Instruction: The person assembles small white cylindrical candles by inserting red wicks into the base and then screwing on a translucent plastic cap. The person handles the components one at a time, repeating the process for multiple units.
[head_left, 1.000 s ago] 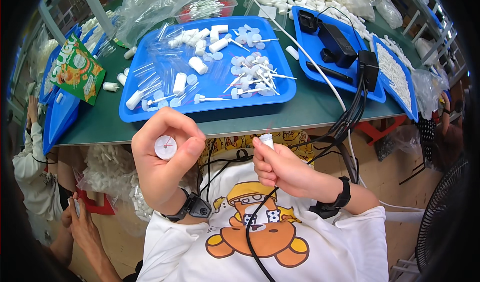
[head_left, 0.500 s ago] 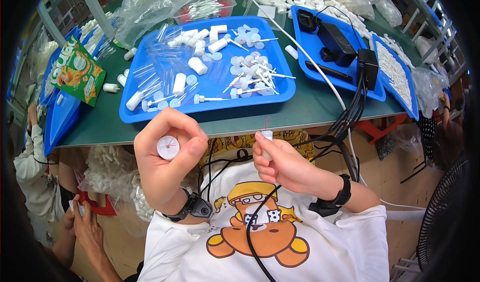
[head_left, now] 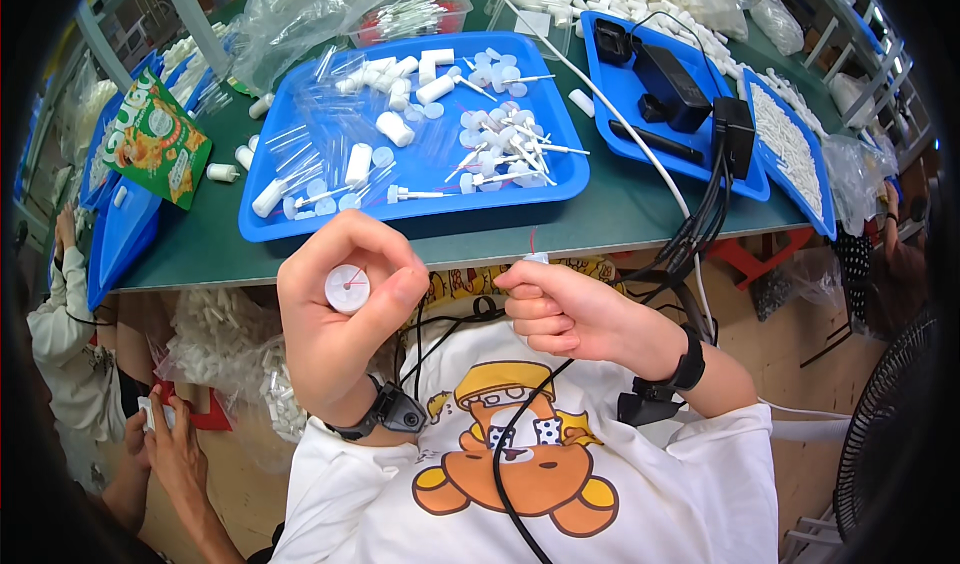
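Your L hand point(head_left: 318, 349) is curled around a white round piece point(head_left: 340, 297), w/ red line point(head_left: 353, 277) on its end. Your R hand point(head_left: 575, 314) pinches a small white piece point(head_left: 537, 258), mostly hidden; red thread point(head_left: 533, 241) stands above. Blue tray point(head_left: 560, 176) w/ white parts point(head_left: 395, 131) is beyond both. Vs. 0.5 s ago, hands are slightly closer & R hand covers more of its piece.

By the tabletop's point(head_left: 640, 219) near edge, two white pieces point(head_left: 348, 289) point(head_left: 537, 258) are held in two hands point(head_left: 360, 334) point(head_left: 590, 319), and toward its right edge two blue trays point(head_left: 620, 74) point(head_left: 820, 222) are counted.
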A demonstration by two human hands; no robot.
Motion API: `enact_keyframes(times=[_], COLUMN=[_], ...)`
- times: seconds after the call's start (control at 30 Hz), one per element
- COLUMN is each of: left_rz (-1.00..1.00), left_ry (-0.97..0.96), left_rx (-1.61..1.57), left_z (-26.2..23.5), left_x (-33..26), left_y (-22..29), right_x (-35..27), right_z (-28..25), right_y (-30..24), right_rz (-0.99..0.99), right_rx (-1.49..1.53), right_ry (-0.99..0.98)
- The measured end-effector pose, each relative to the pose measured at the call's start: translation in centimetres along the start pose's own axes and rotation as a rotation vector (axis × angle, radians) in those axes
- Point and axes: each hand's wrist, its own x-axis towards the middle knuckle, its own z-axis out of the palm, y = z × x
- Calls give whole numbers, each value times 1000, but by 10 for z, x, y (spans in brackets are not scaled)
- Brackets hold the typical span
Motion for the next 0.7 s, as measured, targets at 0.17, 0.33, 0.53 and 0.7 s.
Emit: enact_keyframes(times=[0.17,0.33,0.53,0.7], left_rz=[2,-4,-28,-68], left_ry=[-10,-38,-83,-204], left_rx=[31,23,92,-13], left_z=[4,8,11,18], left_x=[0,3,1,1], left_y=[0,-1,4,-2], right_x=[2,1,-36,-72], right_z=[-5,-7,15,42], right_y=[-6,-4,-6,9], right_rz=[44,-17,-238,-522], right_rx=[-39,-132,-597,-641], right_ry=[-35,-36,32,-122])
